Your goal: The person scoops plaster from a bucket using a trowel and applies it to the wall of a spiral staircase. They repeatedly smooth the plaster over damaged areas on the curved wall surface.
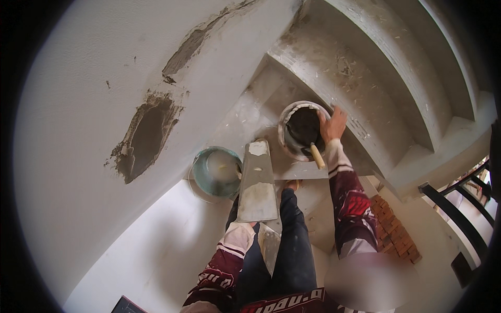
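Note:
A long, flat plastering float [257,180], smeared with grey mortar, is held out in front of my legs. My left hand [254,224] is at its near end, mostly covered by the board, and seems closed on its underside. Ahead and to the right, a whitish bucket [285,136] with dark mortar [303,125] inside stands on a stair tread. My right hand [333,125] grips its right rim, thumb side inward. A trowel with a wooden handle [317,156] leans in this bucket, its handle sticking out over the near rim, apart from my fingers.
A green bucket [201,172] with cloudy liquid stands left of the float. Concrete stairs [360,73] curve up to the right. The left wall [78,104] has a rough mortar patch [148,136]. Stacked bricks [394,229] and a black railing [454,206] are at right.

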The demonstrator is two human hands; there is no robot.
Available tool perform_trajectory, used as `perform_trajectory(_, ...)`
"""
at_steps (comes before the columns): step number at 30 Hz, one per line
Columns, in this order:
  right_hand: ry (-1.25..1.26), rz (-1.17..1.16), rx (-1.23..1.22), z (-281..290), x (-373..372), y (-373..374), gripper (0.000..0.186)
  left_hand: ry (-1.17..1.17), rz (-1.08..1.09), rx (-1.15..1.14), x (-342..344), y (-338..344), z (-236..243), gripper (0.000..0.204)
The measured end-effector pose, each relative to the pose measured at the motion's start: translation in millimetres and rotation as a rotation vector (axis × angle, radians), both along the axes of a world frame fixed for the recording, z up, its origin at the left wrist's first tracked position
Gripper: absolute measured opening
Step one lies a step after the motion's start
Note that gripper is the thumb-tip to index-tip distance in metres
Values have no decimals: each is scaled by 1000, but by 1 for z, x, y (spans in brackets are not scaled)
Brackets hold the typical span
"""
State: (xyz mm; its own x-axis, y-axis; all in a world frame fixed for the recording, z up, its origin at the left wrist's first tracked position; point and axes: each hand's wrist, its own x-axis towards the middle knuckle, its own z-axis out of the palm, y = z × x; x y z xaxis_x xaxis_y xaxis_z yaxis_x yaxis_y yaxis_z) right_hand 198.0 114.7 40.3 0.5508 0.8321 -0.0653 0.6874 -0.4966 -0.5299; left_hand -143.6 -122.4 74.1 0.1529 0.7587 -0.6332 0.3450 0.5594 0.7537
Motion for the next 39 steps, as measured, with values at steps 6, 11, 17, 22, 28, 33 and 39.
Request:
perform_trajectory(6, 245, -96, -722, -44, -23, -112, 61, -99, 82, -167, 3, 4, 3, 45)
perform_trajectory(11, 313, 60, -742, -66, -25, -127, 50, -139, 113, -258, 13, 6, 5, 42)
perform_trajectory(17, 239, 125, -767, 0, -18, -128, 38, -196, 219, -423, 27, 21, 10, 39)
perform_trajectory(22, 451, 98, -414, 2, 3, -211, 42, -295, 401, -717, 75, 54, 16, 36)
perform_trajectory(28, 415, 114, -195, 63, -17, -241, 42, -526, 671, -1017, 108, 75, -11, 36)
perform_trajectory(33, 246, 326, -20, 37, -13, -283, 46, -465, 715, -1155, 137, 108, -8, 39)
perform_trajectory(39, 368, 333, -128, 54, 3, -319, 47, -418, 761, -1187, 116, 117, -27, 38)
